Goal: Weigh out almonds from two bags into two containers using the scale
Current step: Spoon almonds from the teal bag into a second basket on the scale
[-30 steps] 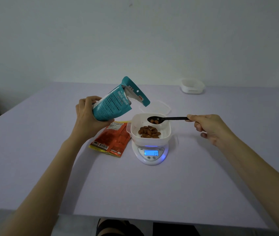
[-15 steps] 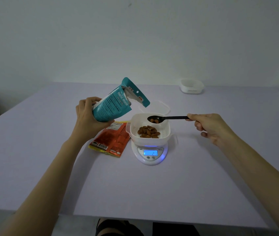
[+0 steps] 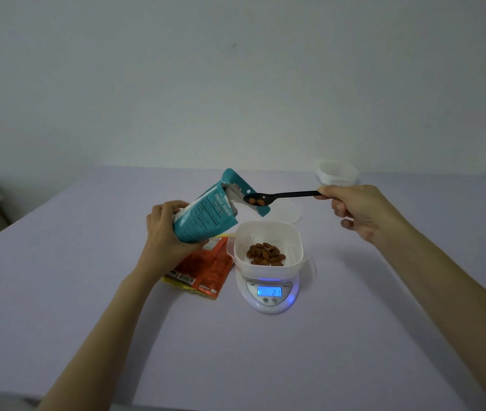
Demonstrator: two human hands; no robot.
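Lavender table [image 3: 87,292]: left hand [image 3: 166,232] grips tilted teal almond bag [image 3: 203,216]; right hand [image 3: 357,210] pinches black spoon [image 3: 283,196], handle level, almonds [image 3: 256,201] at bag mouth, white container [image 3: 267,247] on scale [image 3: 268,295] below fingertips.

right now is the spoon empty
No, the black spoon in the right hand carries a couple of almonds at the mouth of the teal bag.

Dim, bluish, soft light; slight blur, wide-angle edge distortion

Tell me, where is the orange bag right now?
The orange bag lies flat on the table, left of the scale, under the left hand.
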